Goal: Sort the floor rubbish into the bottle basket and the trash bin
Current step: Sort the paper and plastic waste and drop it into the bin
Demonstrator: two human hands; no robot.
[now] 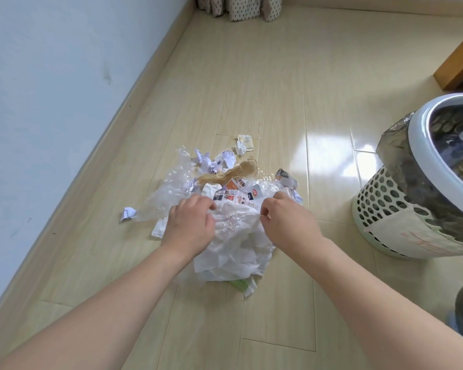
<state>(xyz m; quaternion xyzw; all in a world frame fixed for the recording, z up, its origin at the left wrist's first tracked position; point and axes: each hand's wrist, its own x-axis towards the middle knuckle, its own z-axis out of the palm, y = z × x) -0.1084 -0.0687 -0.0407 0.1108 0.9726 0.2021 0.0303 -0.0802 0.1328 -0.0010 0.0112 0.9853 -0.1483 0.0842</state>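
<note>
Both arms reaching forward over the floor, down onto a heap of rubbish at mid-scene. Left hand curled over the left edge of a crumpled white sheet, fingers bent down into it and gripping. Right hand pinching the same sheet at its right edge, thumb and fingertips closed on a fold. Sheet bunched between the two hands, trailing toward the near side, with a green scrap peeking out under its near edge.

Just beyond the hands: printed paper scraps, a brown paper strip, clear plastic film spread to the left. Farther off, small crumpled white paper balls, one more at the far edge of the heap. A lone paper ball apart on the left, touching the film's edge.

At right, well apart from the heap, a pale perforated bin with a white rim, lined with a dark bag, some rubbish already inside. Contents too dim to name. Bottle basket not identifiable.

White wall along the left, wooden furniture at far right, patterned fabric at the far end.
</note>
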